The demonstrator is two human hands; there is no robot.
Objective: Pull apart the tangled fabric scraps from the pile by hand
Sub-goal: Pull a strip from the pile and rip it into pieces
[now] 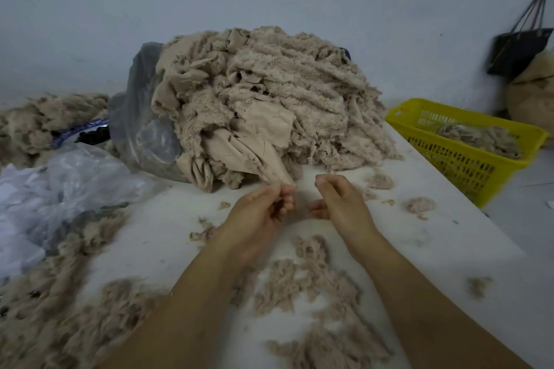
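one scrap (267, 163) pinched by left hand (258, 216).

I count one pile (269, 93) of scraps at centre, one basket (455, 166) at right and one dark bag (518, 51) upper right. At left are two plastic ones, grey bag (141, 117) and clear bag (75, 180). Two hands show: left hand (257, 216), right hand (338, 201). The tufts on the one desk (434, 219) are too many to count.

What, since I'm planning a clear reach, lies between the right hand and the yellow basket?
Head view: between right hand and yellow basket, white table with small fluff clumps.
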